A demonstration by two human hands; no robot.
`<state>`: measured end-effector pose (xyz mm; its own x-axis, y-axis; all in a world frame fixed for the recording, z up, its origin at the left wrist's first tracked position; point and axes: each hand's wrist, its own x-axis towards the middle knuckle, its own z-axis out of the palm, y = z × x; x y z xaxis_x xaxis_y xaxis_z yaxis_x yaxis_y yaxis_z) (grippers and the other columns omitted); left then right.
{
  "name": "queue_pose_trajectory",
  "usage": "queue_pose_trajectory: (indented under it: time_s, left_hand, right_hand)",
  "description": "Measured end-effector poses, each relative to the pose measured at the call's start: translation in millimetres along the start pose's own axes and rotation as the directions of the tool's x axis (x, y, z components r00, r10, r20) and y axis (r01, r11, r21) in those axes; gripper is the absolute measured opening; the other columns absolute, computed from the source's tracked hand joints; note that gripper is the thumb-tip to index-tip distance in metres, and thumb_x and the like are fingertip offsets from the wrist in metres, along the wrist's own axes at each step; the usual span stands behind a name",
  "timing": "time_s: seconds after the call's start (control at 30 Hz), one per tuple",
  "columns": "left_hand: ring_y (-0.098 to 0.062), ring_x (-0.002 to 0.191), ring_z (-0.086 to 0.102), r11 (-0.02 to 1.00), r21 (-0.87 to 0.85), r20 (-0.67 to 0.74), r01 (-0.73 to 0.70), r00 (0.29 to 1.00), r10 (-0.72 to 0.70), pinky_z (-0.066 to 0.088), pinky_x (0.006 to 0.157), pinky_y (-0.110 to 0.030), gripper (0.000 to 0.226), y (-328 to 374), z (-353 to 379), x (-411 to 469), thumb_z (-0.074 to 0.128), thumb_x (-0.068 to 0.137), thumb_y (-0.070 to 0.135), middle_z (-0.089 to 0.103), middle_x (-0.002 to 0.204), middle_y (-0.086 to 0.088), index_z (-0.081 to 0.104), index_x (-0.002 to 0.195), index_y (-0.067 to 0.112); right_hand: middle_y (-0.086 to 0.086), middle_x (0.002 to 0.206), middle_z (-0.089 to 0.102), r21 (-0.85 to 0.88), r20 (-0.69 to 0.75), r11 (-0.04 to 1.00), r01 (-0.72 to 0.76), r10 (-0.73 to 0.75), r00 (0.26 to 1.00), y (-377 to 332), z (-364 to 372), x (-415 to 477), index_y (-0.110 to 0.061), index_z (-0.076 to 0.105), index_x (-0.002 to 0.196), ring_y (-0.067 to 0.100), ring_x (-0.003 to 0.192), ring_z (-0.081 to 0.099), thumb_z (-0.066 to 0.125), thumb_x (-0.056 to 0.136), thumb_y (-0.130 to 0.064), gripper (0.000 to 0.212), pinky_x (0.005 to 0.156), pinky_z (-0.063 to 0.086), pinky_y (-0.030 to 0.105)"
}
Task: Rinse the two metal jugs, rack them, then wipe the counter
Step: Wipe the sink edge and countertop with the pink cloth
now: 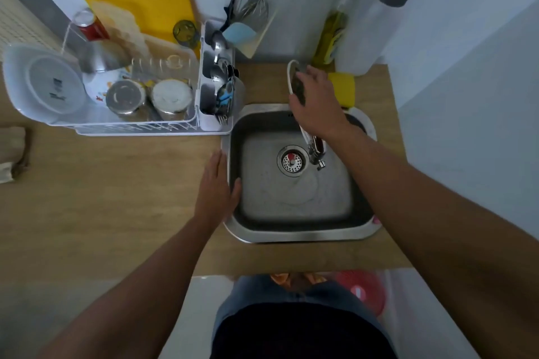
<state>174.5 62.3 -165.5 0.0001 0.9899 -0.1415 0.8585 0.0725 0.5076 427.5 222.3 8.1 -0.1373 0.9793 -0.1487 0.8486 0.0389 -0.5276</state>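
Two metal jugs stand upside down in the white dish rack (pixel 137 125) at the left: one (pixel 125 96) shows a shiny base, the other (pixel 172 95) a pale base. My left hand (pixel 215 183) lies flat and open on the left rim of the steel sink (pixel 297 234), holding nothing. My right hand (pixel 316 102) reaches over the sink's back edge, its fingers closed on the dark tap handle (pixel 299 87). The tap spout (pixel 316 151) points down over the basin near the drain (pixel 292 160). A folded beige cloth (pixel 11 151) lies on the wooden counter (pixel 116 183) at far left.
A cutlery holder (pixel 217 81) full of spoons and forks hangs on the rack's right side. A yellow sponge (pixel 341 87), an oil-coloured bottle (pixel 332 35) and a white roll (pixel 361 38) stand behind the sink. Bowls and a plastic lid (pixel 43 81) fill the rack.
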Motion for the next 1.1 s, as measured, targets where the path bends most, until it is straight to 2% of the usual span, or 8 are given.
queue_pose_trajectory:
  time_s: [0.1, 0.33, 0.6, 0.73, 0.8, 0.87, 1.03, 1.1]
  left_hand:
    - [-0.033, 0.174, 0.001, 0.984, 0.165, 0.015, -0.067, 0.998, 0.065, 0.009, 0.140, -0.050, 0.088, -7, 11, -12, 0.046, 0.111, 0.045, -0.002, 0.187, -0.014, 0.005, 0.177, 0.006]
    - [-0.029, 0.174, -0.007, 0.958, 0.282, 0.022, -0.061, 0.998, 0.057, 0.010, 0.141, -0.053, 0.087, -7, 18, -19, 0.037, 0.112, 0.049, -0.013, 0.187, -0.012, -0.005, 0.177, 0.009]
    - [-0.029, 0.174, -0.007, 0.953, 0.297, 0.047, -0.052, 0.998, 0.040, 0.016, 0.140, -0.057, 0.088, -6, 15, -19, 0.035, 0.112, 0.050, -0.013, 0.186, -0.011, -0.007, 0.177, 0.010]
    - [-0.029, 0.174, -0.007, 0.953, 0.297, 0.056, -0.054, 0.998, 0.039, 0.015, 0.140, -0.057, 0.086, -7, 14, -19, 0.034, 0.114, 0.049, -0.013, 0.186, -0.012, -0.007, 0.177, 0.010]
    - [-0.029, 0.174, -0.009, 0.955, 0.291, 0.058, -0.062, 0.997, 0.047, 0.013, 0.140, -0.057, 0.084, -8, 15, -20, 0.036, 0.116, 0.047, -0.014, 0.186, -0.012, -0.007, 0.177, 0.009]
    - [-0.029, 0.174, -0.009, 0.956, 0.284, 0.060, -0.070, 0.997, 0.055, 0.011, 0.141, -0.055, 0.084, -10, 16, -24, 0.037, 0.116, 0.046, -0.013, 0.186, -0.012, -0.006, 0.177, 0.009]
    - [-0.032, 0.174, -0.007, 0.955, 0.293, 0.041, -0.052, 0.998, 0.042, 0.012, 0.140, -0.057, 0.085, -7, 24, -45, 0.034, 0.114, 0.049, -0.011, 0.186, -0.015, -0.003, 0.177, 0.005]
    - [-0.032, 0.174, -0.008, 0.959, 0.284, 0.020, -0.018, 1.000, 0.013, 0.010, 0.141, -0.056, 0.089, 1, 28, -51, 0.036, 0.113, 0.052, -0.011, 0.186, -0.015, -0.004, 0.177, 0.005]
  right_hand:
    - [0.019, 0.185, 0.020, -0.149, 0.092, 0.989, -0.004, 0.018, 0.996, 2, 4, 13, -0.004, 0.028, 0.175, 0.040, 0.172, 0.017, 0.053, 0.116, -0.043, 0.075, 0.139, 0.022, 0.055]
    - [0.010, 0.190, 0.000, -0.222, 0.158, 0.975, -0.001, 0.037, 0.987, 15, 14, 15, -0.009, 0.007, 0.180, 0.037, 0.176, 0.000, 0.046, 0.119, -0.050, 0.083, 0.140, 0.017, 0.056]
    - [0.009, 0.189, 0.007, -0.180, 0.184, 0.984, 0.009, 0.024, 0.983, 22, 23, 4, -0.008, 0.019, 0.177, 0.042, 0.174, 0.008, 0.048, 0.118, -0.050, 0.079, 0.137, 0.026, 0.062]
    - [0.010, 0.187, 0.019, 0.008, 0.221, 1.000, 0.008, -0.010, 0.975, 29, 17, 2, -0.013, 0.028, 0.176, 0.037, 0.175, 0.012, 0.048, 0.114, -0.063, 0.082, 0.139, 0.020, 0.056]
    - [0.014, 0.157, 0.058, 0.068, 0.154, 0.994, 0.084, -0.093, 0.984, 45, 7, -2, -0.017, 0.057, 0.152, 0.042, 0.157, 0.044, 0.038, 0.109, -0.076, 0.075, 0.128, 0.038, 0.057]
    - [0.007, 0.122, 0.066, 0.074, 0.011, 0.988, 0.137, -0.139, 0.990, 78, 1, -17, -0.011, 0.066, 0.131, 0.039, 0.126, 0.060, 0.040, 0.116, -0.063, 0.061, 0.109, 0.046, 0.051]
    - [0.019, 0.158, 0.061, -0.018, -0.078, 0.999, 0.034, -0.036, 0.996, 191, 3, -87, -0.006, 0.057, 0.158, 0.036, 0.148, 0.055, 0.044, 0.121, -0.043, 0.054, 0.129, 0.039, 0.057]
    - [0.020, 0.163, 0.056, -0.071, -0.076, 0.997, -0.027, 0.021, 0.997, 227, 9, -121, -0.004, 0.055, 0.158, 0.039, 0.154, 0.049, 0.040, 0.121, -0.050, 0.061, 0.130, 0.037, 0.054]
